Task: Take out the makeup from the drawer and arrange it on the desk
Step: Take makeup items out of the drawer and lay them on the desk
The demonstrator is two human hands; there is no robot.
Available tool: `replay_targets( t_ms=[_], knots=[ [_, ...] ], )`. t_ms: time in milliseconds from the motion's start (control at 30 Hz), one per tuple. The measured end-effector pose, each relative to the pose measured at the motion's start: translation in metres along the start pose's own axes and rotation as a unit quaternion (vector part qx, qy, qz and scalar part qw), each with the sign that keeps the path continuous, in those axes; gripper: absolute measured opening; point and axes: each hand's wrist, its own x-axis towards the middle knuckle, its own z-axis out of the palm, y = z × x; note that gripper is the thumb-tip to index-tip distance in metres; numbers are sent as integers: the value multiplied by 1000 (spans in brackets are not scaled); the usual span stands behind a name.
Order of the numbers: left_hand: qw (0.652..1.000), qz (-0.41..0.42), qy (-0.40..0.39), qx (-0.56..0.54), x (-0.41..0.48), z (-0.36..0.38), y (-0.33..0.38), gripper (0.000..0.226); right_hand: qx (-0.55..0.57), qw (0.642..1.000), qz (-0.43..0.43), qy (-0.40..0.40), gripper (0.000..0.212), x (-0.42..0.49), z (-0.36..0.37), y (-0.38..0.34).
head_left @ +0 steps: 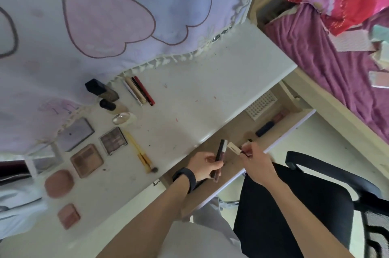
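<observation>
Left hand [205,164], with a dark wristband at the wrist, grips a slim dark lip tube [220,157] in curled fingers above the open drawer [231,131]. The right hand [255,157], just beside it, pinches a small dark item carrying a pale flat tag [233,148]; the item's type cannot be determined. Status: the task is judged well advanced but not complete. Arranged on the white counter [200,93], from the left, are a round matte pink compact [59,183] and a small square pink blush [69,215]. Next come a tan square palette [87,160], a grey rectangular palette [75,134] with a smooth lid, and a square eyeshadow palette [113,140] showing rows of pans. A yellow-handled brush [139,152] lies flat beside them. Three bottles [110,106] are grouped close together, two black-capped and one clear-capped. Four slim pencils [139,91] are laid parallel and touching. Remaining in the drawer, right of the hands, are a dark cylindrical tube [264,129], a pinkish tube [279,115] and a white perforated tray [262,105]. The two held items and both tubes are presumably yet to be placed.
</observation>
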Motion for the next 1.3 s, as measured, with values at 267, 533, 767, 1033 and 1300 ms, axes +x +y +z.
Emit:
replay_targets(
  t_ms=[267,533,767,1033,1300],
  knots=[
    [979,-10,105,-174,-70,-46,-13,14,392,912,71,-100,20,-50,39,-58],
    [929,3,273,-251,-123,-116,-56,19,243,952,56,-180,21,-40,91,-126],
    [916,-12,344,-205,-116,-151,-67,14,91,976,21,-195,31,-17,123,-168],
    [941,38,214,-260,-117,-151,-52,25,183,949,55,-249,16,-16,142,-196],
    [962,50,217,-155,-110,-160,-43,43,211,944,32,-251,16,-12,139,-198]
  ],
)
